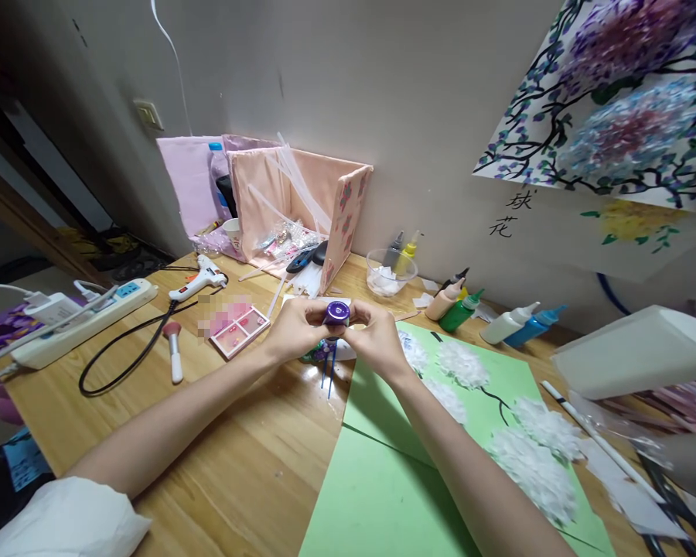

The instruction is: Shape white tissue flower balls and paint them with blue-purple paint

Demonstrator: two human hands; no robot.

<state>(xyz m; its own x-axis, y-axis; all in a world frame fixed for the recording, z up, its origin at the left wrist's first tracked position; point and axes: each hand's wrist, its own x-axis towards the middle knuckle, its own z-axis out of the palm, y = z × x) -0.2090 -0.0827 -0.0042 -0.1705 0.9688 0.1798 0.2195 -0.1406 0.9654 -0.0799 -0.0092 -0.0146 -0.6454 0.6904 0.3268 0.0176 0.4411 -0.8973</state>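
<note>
A purple paint bottle (337, 312) is held out ahead of me, its round, shiny end facing up. My left hand (295, 329) pinches it from one side, and my right hand (376, 334) from the other. Below the fingers, a white dish or palette smeared with coloured paint (343, 350) shows only partly. Two thin blue sticks (328, 375) jut from it toward me. Under my right forearm lies a green sheet (371, 464) bearing fluffy white paper flowers (530, 468) and dark stem lines.
Several paint bottles (462, 311) and a clear bowl (390, 271) stand near the wall. A pink fabric box (348, 224), glue gun (200, 278), makeup brush (174, 352), palette (240, 331) and power strip (93, 321) are leftward. Scissors (678, 503) and a white stick (603, 441) lie at right.
</note>
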